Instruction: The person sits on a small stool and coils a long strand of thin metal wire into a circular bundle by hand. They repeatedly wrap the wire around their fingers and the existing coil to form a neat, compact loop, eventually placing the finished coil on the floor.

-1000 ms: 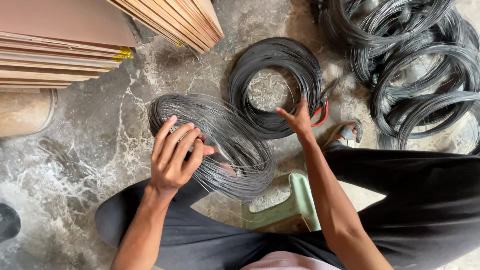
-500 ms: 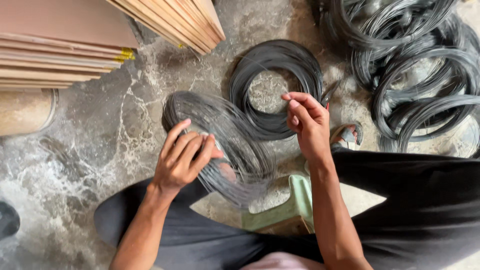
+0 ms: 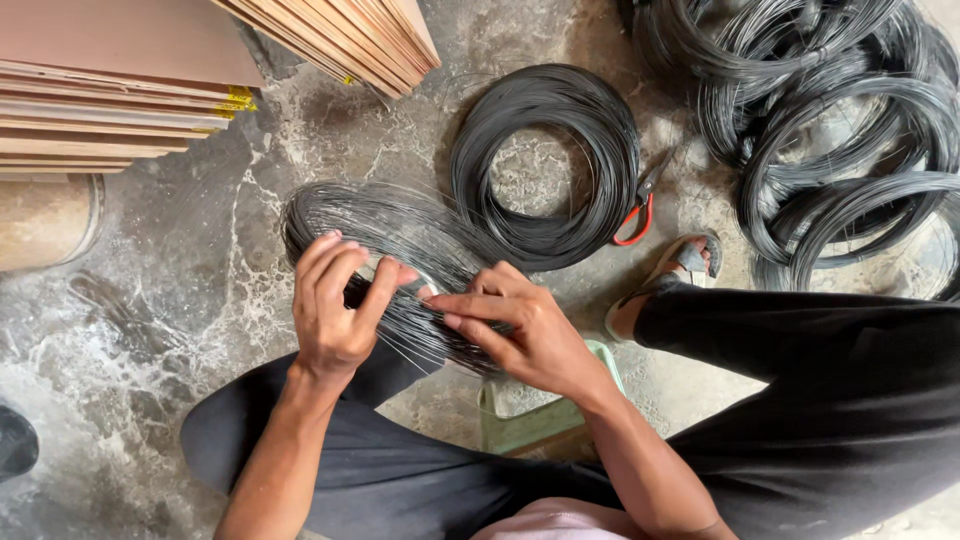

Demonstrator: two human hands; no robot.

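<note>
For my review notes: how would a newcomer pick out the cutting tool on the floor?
Start at the flat black wire coil lying alone on the stone floor, above the hands. Against its right edge, near the sandalled foot, lie the cutters. Their red handles are the only bright colour among the dark wire.

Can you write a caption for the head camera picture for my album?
Both hands, left and right, hold a wire coil over a stone floor.
</note>
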